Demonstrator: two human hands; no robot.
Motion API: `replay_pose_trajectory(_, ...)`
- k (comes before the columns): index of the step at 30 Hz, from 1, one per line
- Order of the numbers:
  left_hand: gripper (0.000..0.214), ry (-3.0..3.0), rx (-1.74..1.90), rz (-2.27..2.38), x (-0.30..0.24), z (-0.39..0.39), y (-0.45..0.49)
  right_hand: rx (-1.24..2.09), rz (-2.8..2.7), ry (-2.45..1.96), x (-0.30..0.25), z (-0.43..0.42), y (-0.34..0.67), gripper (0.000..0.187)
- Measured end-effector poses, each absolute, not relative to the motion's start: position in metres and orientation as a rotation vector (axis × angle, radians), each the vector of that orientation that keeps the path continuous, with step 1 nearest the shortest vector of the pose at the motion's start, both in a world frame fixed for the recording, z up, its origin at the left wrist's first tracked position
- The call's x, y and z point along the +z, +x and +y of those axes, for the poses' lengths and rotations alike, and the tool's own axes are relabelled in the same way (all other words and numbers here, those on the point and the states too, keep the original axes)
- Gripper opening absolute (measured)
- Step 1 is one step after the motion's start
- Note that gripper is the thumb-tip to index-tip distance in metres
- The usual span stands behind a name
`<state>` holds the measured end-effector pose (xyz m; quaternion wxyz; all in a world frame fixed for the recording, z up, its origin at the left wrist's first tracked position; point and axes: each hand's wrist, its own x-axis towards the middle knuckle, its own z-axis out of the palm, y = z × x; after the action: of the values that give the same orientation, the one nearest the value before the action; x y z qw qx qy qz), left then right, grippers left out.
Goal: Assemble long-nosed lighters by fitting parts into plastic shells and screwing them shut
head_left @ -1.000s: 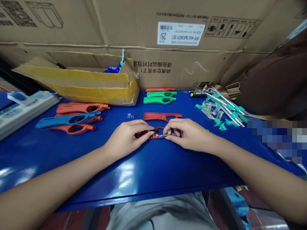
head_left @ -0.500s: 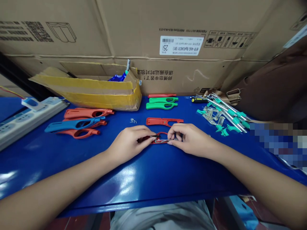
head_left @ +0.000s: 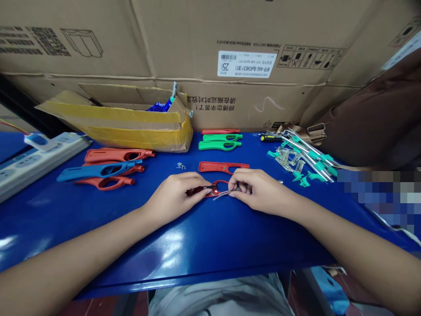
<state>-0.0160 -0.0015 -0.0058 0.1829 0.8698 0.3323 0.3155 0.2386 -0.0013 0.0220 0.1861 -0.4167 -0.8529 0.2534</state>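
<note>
Between my hands is a red lighter casing half (head_left: 219,182) with an oval trigger opening and thin wires inside. My left hand (head_left: 184,192) is closed around its left end, thumb and forefinger pinching beside a small black part. At its other end my right hand (head_left: 255,188) is closed in a pinch on a thin pale tube (head_left: 219,196), whose free end sticks out over the casing's near edge. The fingers hide much of the casing's inside. Just beyond lies a second red casing half (head_left: 210,166), apart from both hands.
Red and blue lighter casings (head_left: 98,172) are piled at left, beside a power strip (head_left: 42,156) and a taped cardboard box (head_left: 131,134). Green casings (head_left: 219,145) lie at the back. Metal tubes with teal parts (head_left: 309,153) and a screwdriver (head_left: 271,138) are at right. Small pins (head_left: 180,166) lie mid-table.
The thin tube lay along the casing; its free end now points out towards the near left. My right fingers have shifted slightly, while my left hand keeps its hold. The view has moved slightly.
</note>
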Motion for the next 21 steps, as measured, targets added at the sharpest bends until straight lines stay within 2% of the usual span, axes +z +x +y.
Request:
replay_pose_trajectory(6,0.015,2.449,0.888,0.945,-0.0064,-0.0001,-0.0166,0.712,-2.408,-1.169,0.0221,-0.0002,0.2405,0.012)
replay_pose_trajectory(21,0.014,2.457,0.886,0.950,-0.0054,-0.0009,-0.0165,0.675,-2.390,-1.187,0.0231,0.0000,0.2414,0.009)
